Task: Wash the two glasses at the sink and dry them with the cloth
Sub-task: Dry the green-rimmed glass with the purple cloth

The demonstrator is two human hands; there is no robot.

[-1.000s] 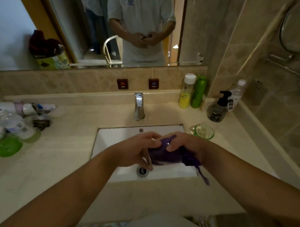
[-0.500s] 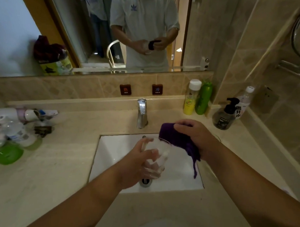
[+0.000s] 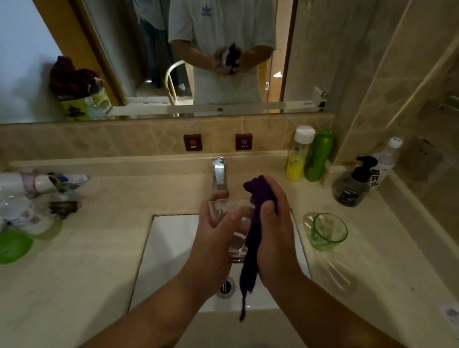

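Observation:
A clear glass point(image 3: 235, 226) is held upright above the white sink point(image 3: 168, 249), with my left hand point(image 3: 213, 241) wrapped around its left side. My right hand point(image 3: 273, 227) presses a purple cloth point(image 3: 255, 226) against the glass's right side; the cloth's tail hangs down toward the drain point(image 3: 225, 288). A green glass point(image 3: 329, 232) stands upright on the counter to the right of the sink, apart from both hands.
The tap point(image 3: 220, 173) rises just behind my hands. Yellow and green bottles point(image 3: 311, 156), a dark pump bottle point(image 3: 353, 183) and a water bottle point(image 3: 385, 163) stand at the back right. Toiletries and a green lid point(image 3: 10, 245) crowd the left counter.
The glass came out of the cloth bundle into my left hand and rose toward the tap. My right hand then brought the cloth back against the glass's right side.

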